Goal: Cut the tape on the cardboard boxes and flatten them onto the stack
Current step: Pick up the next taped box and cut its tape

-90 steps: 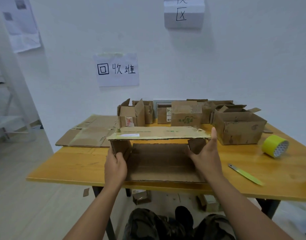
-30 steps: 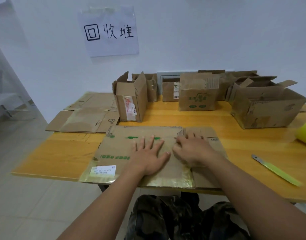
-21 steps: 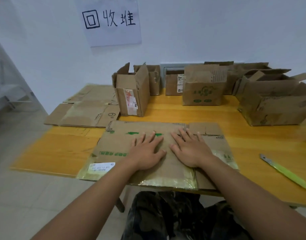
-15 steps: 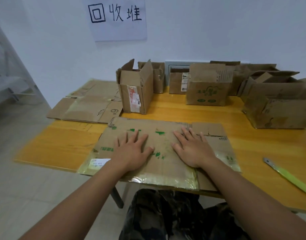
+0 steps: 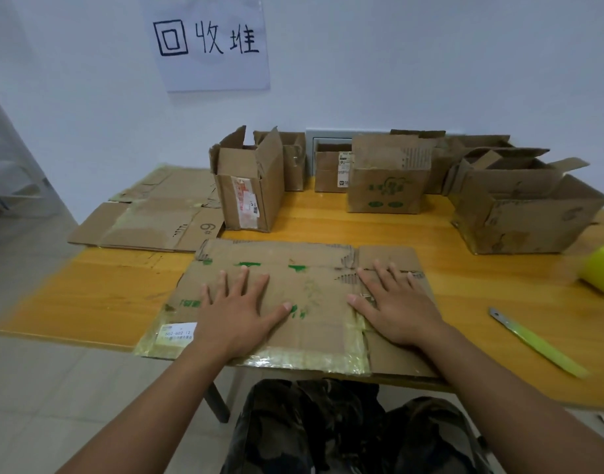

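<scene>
A flattened cardboard box with green print and yellowish tape along its near edge lies flat at the table's front. My left hand presses on its left half with fingers spread straight. My right hand presses flat on its right half. The stack of flattened cardboard lies at the table's far left corner. A green-handled knife rests on the table to the right of my right hand.
Several open cardboard boxes stand along the back: a tall one, a green-printed one and a large one at the right. A roll of yellow tape sits at the right edge. The wooden table ends just before my knees.
The box, held upright and open three seconds ago, now lies flat. My hands have slid apart across it, the left going left and the right going right.
</scene>
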A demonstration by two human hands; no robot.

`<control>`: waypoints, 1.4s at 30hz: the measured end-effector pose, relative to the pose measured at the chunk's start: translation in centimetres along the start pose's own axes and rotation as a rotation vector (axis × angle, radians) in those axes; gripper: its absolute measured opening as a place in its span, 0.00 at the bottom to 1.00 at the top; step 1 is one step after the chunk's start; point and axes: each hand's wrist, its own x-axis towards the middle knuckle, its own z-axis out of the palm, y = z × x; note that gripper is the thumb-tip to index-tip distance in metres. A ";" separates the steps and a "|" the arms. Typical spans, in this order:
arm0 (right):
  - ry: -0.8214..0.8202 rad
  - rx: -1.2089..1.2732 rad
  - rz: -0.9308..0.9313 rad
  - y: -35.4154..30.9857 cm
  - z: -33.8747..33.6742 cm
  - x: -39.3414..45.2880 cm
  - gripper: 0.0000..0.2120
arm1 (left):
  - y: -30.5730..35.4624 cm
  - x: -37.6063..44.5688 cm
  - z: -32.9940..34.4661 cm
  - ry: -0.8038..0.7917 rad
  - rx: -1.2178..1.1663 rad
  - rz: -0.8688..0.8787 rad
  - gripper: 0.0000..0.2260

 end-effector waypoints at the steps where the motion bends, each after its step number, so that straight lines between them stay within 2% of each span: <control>1: 0.009 -0.002 0.006 0.0 0.1 0.1 0.38 | 0.2 -0.1 -0.3 -0.004 0.004 0.002 0.43; 5: 0.025 0.002 0.009 -0.2 0.1 0.2 0.39 | 1.8 -1.1 -0.3 -0.010 -0.044 0.090 0.41; 11: -0.082 -0.084 0.045 -0.8 -2.6 3.0 0.41 | 3.1 -2.1 0.8 -0.033 -0.013 0.093 0.40; 14: -0.039 -0.001 0.061 -1.7 -4.1 5.5 0.40 | 3.0 -2.4 0.6 -0.006 -0.019 0.103 0.39; 16: -0.123 0.031 0.019 -2.7 -4.4 6.7 0.40 | 3.0 -2.7 0.6 0.022 -0.027 0.104 0.38; 18: -0.175 -0.006 -0.019 -3.5 -4.4 7.4 0.42 | 3.0 -3.3 0.6 0.044 -0.022 0.098 0.37; 22: -0.171 -0.055 -0.031 -3.5 -5.0 7.9 0.49 | 2.5 -5.0 0.9 0.114 -0.045 0.118 0.33; 23: -0.188 -0.036 -0.038 -3.3 -5.2 7.9 0.48 | 2.3 -5.5 1.1 0.135 -0.056 0.127 0.31; 27: -0.209 0.070 -0.121 -3.3 -5.3 6.9 0.34 | 1.1 -7.6 1.5 0.249 -0.023 0.177 0.26; 33: -0.036 0.036 -0.273 -6.8 -7.0 5.2 0.36 | -2.4 -10.2 1.6 0.368 -0.093 0.207 0.24; 36: 0.041 0.079 -0.332 -10.0 -7.6 5.6 0.38 | -4.9 -11.2 0.8 0.483 -0.070 0.125 0.25; 39: 0.107 0.228 -0.336 -13.5 -7.6 6.9 0.37 | -7.7 -11.7 -0.8 0.551 -0.123 -0.092 0.26; 42: 0.158 0.461 -0.271 -17.1 -6.7 8.6 0.34 | -10.8 -11.1 -2.4 0.540 -0.264 -0.313 0.29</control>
